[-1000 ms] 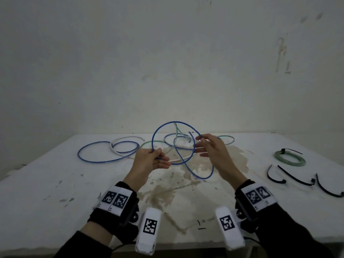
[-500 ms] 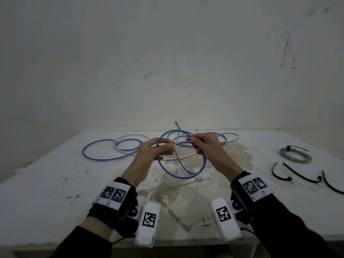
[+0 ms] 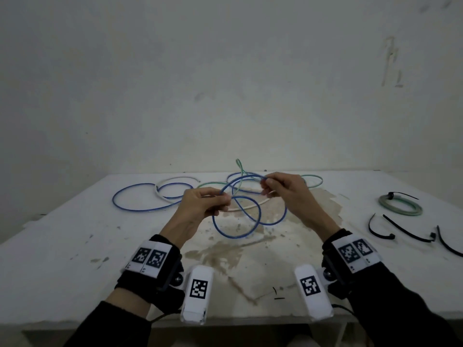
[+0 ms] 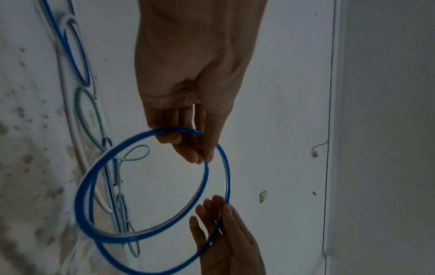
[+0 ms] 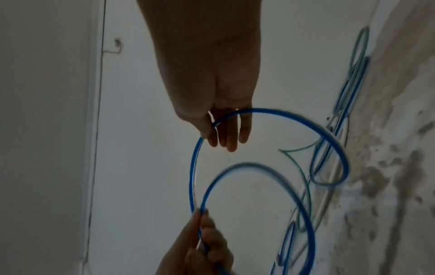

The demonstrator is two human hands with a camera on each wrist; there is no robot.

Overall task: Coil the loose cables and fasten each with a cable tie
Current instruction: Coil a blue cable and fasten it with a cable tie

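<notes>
A blue cable (image 3: 236, 236) hangs in two loops above the stained white table (image 3: 75, 246), held between both hands. My left hand (image 3: 223, 200) pinches one stretch of it with thumb and fingers, seen close in the left wrist view (image 4: 204, 148). My right hand (image 3: 265, 184) pinches another stretch, higher and further back, which the right wrist view (image 5: 210, 132) confirms. More loose cable lies behind: a blue loop (image 3: 140, 200), a white one (image 3: 175, 180) and a green one (image 3: 312, 181). Three black cable ties (image 3: 406, 229) lie at the right.
A green cable (image 3: 400, 206), coiled and fastened with a black tie, lies at the far right. A brown stain (image 3: 225, 251) covers the table's middle. A bare wall rises right behind the table's back edge.
The blue ring that stood upright above my hands has swung down and now hangs below them as two loops. My hands have drawn apart, the right one moving further back.
</notes>
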